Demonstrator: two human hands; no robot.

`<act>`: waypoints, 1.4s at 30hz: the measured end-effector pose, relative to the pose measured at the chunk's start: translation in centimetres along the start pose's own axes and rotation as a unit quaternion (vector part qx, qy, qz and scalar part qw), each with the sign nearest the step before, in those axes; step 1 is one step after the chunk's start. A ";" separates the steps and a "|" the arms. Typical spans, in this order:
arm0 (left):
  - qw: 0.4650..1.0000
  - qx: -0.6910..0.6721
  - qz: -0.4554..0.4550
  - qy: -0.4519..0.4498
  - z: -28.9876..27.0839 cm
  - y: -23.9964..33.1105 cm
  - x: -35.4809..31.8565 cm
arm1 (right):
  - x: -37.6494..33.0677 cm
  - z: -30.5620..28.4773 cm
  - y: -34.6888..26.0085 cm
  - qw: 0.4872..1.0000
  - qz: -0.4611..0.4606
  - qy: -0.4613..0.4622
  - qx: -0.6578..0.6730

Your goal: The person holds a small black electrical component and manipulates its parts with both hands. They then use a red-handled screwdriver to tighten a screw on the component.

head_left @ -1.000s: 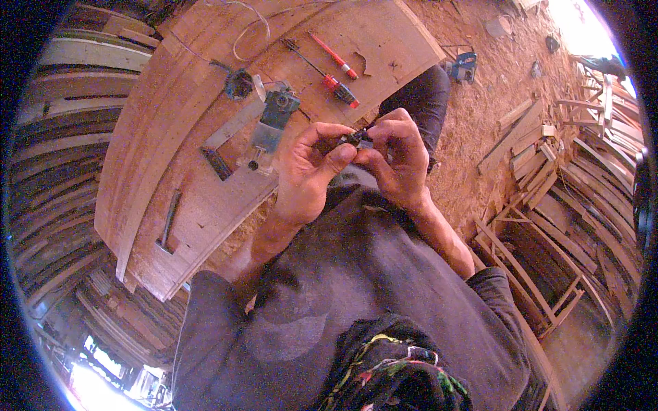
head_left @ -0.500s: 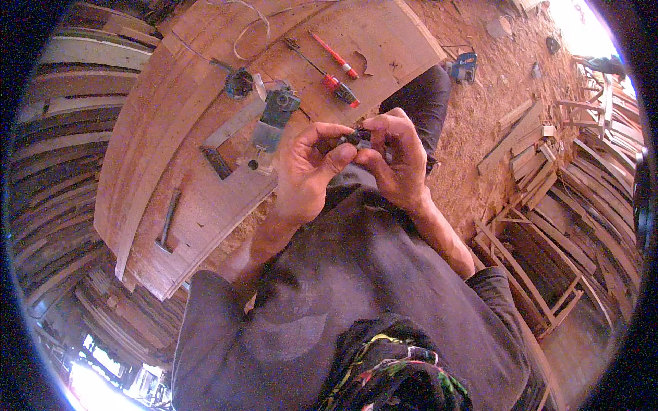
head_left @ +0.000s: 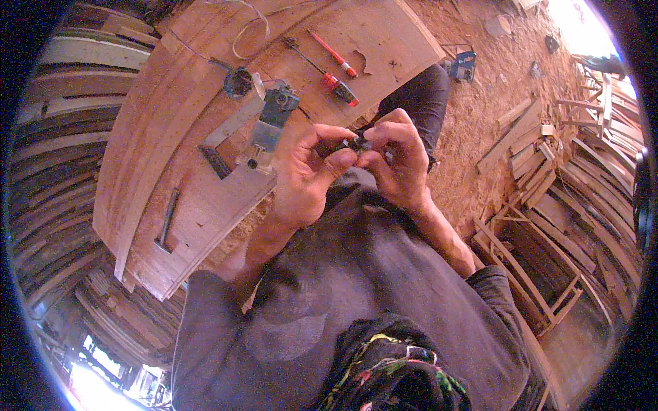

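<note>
A small dark part (head_left: 357, 144), its exact kind too small to make out, is held between both my hands above my lap. My left hand (head_left: 306, 171) pinches its left side between thumb and fingers. From the other side, the bent fingers and thumb of my right hand (head_left: 399, 154) grip it. Left of the hands, a green power tool (head_left: 277, 106) with a clear base lies on the wooden board. Just beyond it is a dark round tool piece (head_left: 238, 83) with a cord. A screwdriver with a red and black handle (head_left: 338, 89) lies ahead of my fingers.
On the wooden board (head_left: 137, 164) are a red slim tool (head_left: 334, 55), a square (head_left: 218, 162) and an L-shaped metal tool (head_left: 168, 219). Wood scraps (head_left: 514, 140) and a blue tool (head_left: 464, 66) lie on the shavings-covered floor at right. Stacked planks (head_left: 68, 154) line the left.
The small dark part has turned slightly between my fingers, and my fingertips have shifted a little. The tools on the board stay in place.
</note>
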State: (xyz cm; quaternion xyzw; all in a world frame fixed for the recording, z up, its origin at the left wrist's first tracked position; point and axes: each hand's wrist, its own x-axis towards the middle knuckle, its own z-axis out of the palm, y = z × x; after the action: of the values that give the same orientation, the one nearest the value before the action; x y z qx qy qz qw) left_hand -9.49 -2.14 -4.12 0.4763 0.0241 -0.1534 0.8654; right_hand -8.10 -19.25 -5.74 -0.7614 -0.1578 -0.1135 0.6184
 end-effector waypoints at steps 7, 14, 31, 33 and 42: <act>1.000 -0.003 0.014 0.008 0.4 0.3 0.1 | 0.0 0.6 -0.6 0.994 0.035 0.040 0.092; 1.000 -0.009 0.010 0.006 0.4 0.6 0.1 | -0.1 0.3 -0.4 0.999 0.023 0.012 0.030; 1.000 -0.013 0.017 0.008 0.6 0.2 -0.3 | 0.3 -0.2 -0.5 0.999 -0.028 -0.005 -0.038; 1.000 0.011 0.014 0.009 0.3 0.3 -0.4 | 0.0 -0.1 -0.4 0.999 -0.001 -0.016 -0.032; 0.977 0.163 0.124 0.055 0.2 0.7 1.0 | 0.3 0.8 -1.1 0.980 0.133 0.031 0.146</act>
State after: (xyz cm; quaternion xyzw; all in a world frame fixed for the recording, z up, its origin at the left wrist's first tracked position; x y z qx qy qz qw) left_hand -8.31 -2.18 -3.60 0.6183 -0.0129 -0.0200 0.7856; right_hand -8.25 -18.23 -4.76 -0.6735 -0.0511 -0.0297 0.7368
